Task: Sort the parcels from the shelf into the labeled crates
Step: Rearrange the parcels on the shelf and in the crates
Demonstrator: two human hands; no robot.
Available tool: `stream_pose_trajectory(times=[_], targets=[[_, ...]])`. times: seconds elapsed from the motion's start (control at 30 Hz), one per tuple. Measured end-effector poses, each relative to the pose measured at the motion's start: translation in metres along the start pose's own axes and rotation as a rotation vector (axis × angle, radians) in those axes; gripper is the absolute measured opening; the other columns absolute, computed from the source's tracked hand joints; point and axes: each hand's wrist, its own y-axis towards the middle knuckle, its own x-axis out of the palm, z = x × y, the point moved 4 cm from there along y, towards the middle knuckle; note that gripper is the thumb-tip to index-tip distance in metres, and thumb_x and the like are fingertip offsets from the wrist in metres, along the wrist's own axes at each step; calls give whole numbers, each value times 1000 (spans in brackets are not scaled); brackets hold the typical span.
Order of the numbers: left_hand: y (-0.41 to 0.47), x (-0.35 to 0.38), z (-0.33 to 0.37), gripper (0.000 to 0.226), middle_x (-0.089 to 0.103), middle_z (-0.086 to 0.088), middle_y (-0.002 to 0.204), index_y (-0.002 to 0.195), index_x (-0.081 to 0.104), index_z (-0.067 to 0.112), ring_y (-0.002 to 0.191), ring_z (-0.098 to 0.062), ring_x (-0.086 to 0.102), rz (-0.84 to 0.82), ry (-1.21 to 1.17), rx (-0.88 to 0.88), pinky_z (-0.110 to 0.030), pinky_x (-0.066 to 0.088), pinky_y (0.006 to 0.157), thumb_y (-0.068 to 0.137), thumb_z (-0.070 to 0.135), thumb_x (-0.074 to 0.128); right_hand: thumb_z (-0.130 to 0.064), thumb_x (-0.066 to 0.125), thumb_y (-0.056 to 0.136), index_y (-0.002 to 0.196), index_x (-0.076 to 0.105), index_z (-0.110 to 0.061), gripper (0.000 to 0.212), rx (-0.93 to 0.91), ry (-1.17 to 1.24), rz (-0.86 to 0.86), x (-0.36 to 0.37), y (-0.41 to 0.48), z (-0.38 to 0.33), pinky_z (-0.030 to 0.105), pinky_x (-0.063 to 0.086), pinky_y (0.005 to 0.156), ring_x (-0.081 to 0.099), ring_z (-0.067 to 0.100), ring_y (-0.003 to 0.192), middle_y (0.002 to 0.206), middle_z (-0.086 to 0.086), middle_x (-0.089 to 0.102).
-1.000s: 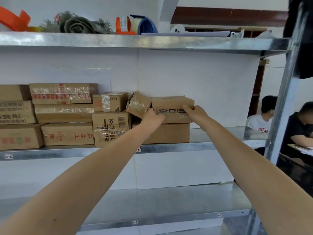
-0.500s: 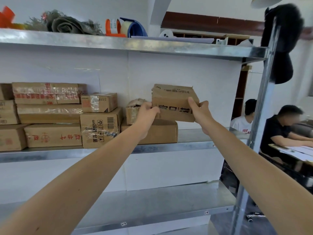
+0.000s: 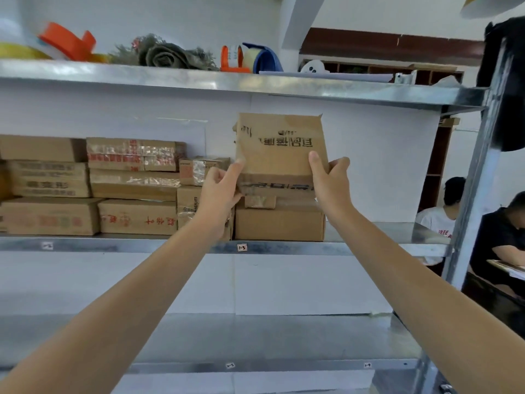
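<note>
A parcel (image 3: 279, 149) is held up in front of the shelf (image 3: 284, 247), tipped so that its printed broad face is shown. Its lower left edge is gripped by the left hand (image 3: 221, 189) and its lower right edge by the right hand (image 3: 331, 183). It is held just above a box (image 3: 279, 223) standing on the shelf. More boxes (image 3: 93, 189) are stacked further left.

Brown cardboard parcel (image 3: 279, 150) with black printed characters, tan cardboard box (image 3: 137, 216) with red characters, grey galvanised metal shelf (image 3: 369, 247), orange plastic tape dispenser (image 3: 231, 59), blue tape holder (image 3: 265, 61)
</note>
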Motion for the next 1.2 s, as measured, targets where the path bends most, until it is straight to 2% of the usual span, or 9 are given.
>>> stream_pose_trajectory(times=[0.13, 0.17, 0.27, 0.37, 0.47, 0.63, 0.87, 0.97, 1.2], targets=[[-22, -51, 13, 57, 73, -9, 106, 103, 58, 5, 105, -24, 69, 68, 80, 10, -40, 51, 101, 77, 53, 76, -74, 44, 88, 123, 43, -30, 57, -80, -16, -161, 32, -24, -8, 33, 51, 89, 60, 10, 104, 112, -13, 58], [-30, -65, 15, 68, 75, -8, 101, 104, 60, 1, 104, -25, 69, 81, 117, 8, -41, 49, 102, 71, 58, 77, -76, 42, 88, 127, 46, -35, 56, -96, -23, -210, 40, -32, -8, 26, 48, 91, 59, 7, 108, 118, -14, 58], [-53, -104, 17, 58, 75, -11, 98, 85, 59, 8, 103, -28, 70, 145, 165, 16, -43, 50, 101, 67, 59, 79, -61, 40, 98, 129, 49, -37, 41, -117, -41, -370, 60, -59, -11, 2, 39, 76, 54, -6, 101, 116, -17, 57], [-76, -139, 15, 43, 73, -11, 103, 91, 64, 12, 102, -27, 70, 233, 141, 20, -41, 55, 96, 75, 49, 80, -56, 46, 99, 129, 54, -34, 38, -155, 51, -444, 86, -84, -16, 14, 46, 89, 58, -4, 108, 120, -18, 62], [-104, -172, 15, 36, 72, -1, 105, 112, 67, 21, 101, -16, 69, 302, 166, 46, -36, 57, 93, 83, 41, 75, -48, 52, 99, 126, 53, -35, 30, -156, 149, -503, 120, -109, -17, 3, 45, 75, 58, -12, 101, 114, -23, 62], [-151, -241, 22, 23, 73, -1, 99, 108, 66, 44, 100, -17, 68, 455, 305, 83, -41, 55, 93, 86, 48, 71, -40, 58, 97, 124, 49, -24, 32, -91, 277, -661, 180, -158, -14, 9, 49, 68, 62, -9, 90, 108, -15, 63], [-218, -317, 23, 9, 72, 4, 90, 98, 71, 35, 99, -20, 68, 612, 409, 20, -46, 55, 93, 91, 40, 66, -39, 63, 95, 118, 51, -26, 29, 6, 322, -919, 258, -227, -7, 24, 53, 82, 65, 5, 102, 112, -8, 67], [-242, -345, 25, 11, 70, 6, 99, 102, 71, 33, 103, -18, 64, 684, 452, 0, -44, 54, 95, 94, 34, 64, -31, 69, 92, 107, 49, -20, 27, 19, 299, -1024, 285, -255, -7, 26, 54, 75, 66, 14, 101, 110, -3, 69], [-276, -388, 22, 21, 67, 11, 113, 116, 65, 22, 101, 3, 63, 772, 555, -13, -15, 51, 82, 96, 21, 62, -23, 71, 91, 131, 57, -20, 43, -30, 237, -1133, 338, -296, -18, 26, 52, 87, 63, 10, 104, 120, -9, 66]])
